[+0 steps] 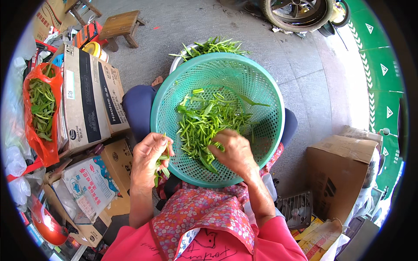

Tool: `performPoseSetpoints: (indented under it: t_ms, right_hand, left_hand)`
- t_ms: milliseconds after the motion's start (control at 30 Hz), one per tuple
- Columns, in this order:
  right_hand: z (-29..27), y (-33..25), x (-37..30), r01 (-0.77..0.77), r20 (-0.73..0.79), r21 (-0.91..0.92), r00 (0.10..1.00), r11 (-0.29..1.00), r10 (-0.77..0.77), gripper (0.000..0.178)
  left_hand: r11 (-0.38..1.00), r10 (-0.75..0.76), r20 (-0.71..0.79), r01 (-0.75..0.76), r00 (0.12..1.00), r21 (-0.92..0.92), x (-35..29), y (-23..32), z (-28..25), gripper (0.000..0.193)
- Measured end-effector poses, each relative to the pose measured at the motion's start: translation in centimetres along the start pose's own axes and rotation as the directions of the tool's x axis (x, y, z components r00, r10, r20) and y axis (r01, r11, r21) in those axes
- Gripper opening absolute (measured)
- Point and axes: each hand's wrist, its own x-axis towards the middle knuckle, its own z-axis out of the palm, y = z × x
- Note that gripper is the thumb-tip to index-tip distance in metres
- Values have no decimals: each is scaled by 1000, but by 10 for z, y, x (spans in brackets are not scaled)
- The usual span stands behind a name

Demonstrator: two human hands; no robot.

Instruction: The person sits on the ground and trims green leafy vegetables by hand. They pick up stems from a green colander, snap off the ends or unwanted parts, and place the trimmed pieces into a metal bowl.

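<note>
A large green perforated plastic basket (pixel 265 93) rests on my lap. In it lies a loose heap of short pieces of leafy greens (pixel 202 126). My left hand (pixel 146 158) is closed at the basket's near left rim, pinching a small sprig of leafy greens (pixel 162 168) whose leaves hang below the fingers. Over the right part of the heap, my right hand (pixel 235 152) has its fingers curled down. Whatever those fingers hold, if anything, is hidden. Beyond the basket, a white basin (pixel 176 63) carries more long-leaved greens (pixel 213 47), partly covered by the basket's rim.
At my left stand cardboard boxes (pixel 87 95) and a red plastic bag (pixel 54 82) with leafy greens. A wooden stool (pixel 119 26) is at the far left. A cardboard box (pixel 335 174) stands at my right, near a wire rack (pixel 296 209). A wheel (pixel 296 13) shows at the back.
</note>
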Motion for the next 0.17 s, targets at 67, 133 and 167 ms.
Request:
performPoseSetpoints:
  t_ms: [67,133,167]
  right_hand:
    - [-14,17,19,-83,-244,-336,970,938,-2,34]
    - [-3,67,43,-192,-382,-682,916,706,-119,58]
    - [4,88,49,-218,-350,-729,933,649,-79,68]
  left_hand:
    - [999,-31,-6,31,999,13,2,1,2,24]
    - [999,-35,22,34,999,40,3,2,3,25]
    - [999,-30,26,29,999,42,5,3,3,25]
